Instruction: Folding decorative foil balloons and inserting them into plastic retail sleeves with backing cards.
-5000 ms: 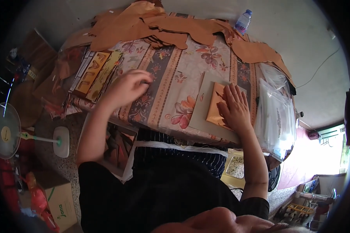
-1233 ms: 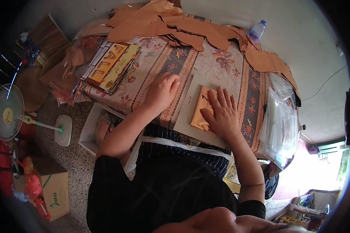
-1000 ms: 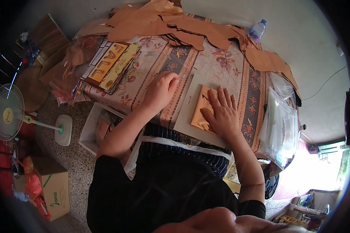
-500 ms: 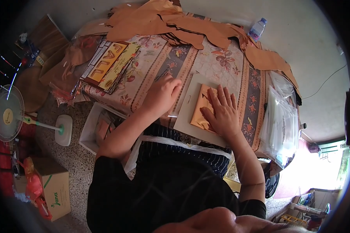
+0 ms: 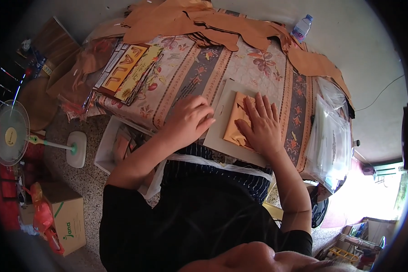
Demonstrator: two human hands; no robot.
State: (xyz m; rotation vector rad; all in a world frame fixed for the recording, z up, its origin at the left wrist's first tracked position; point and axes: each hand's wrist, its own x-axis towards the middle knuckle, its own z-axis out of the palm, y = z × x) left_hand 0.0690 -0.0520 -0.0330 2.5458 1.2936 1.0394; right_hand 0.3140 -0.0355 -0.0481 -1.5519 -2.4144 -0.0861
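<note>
A shiny copper-orange folded sheet or packet (image 5: 233, 127) lies on a pale grey board (image 5: 216, 136) at the near edge of the table. My right hand (image 5: 262, 129) rests flat on the right part of the sheet, fingers stretched and slightly spread, covering some of it. Dark cut-out-like shapes show near its upper edge, partly behind the fingers. My left hand (image 5: 190, 119) hovers just left of the board, over the tablecloth. Its fingers are loosely bent with the thumb apart from them, and nothing shows between them.
Brown leather-like sheets (image 5: 167, 27) lie along the table's far edge, by a water bottle (image 5: 302, 28). Printed cards (image 5: 127, 75) are stacked at left, clear plastic bags (image 5: 328, 140) at right. Below left stand a white bin (image 5: 105, 145) and a fan (image 5: 11, 131).
My left hand has moved slightly toward me, and its fingers have loosened from a closer curl. My right hand stays flat on the orange sheet.
</note>
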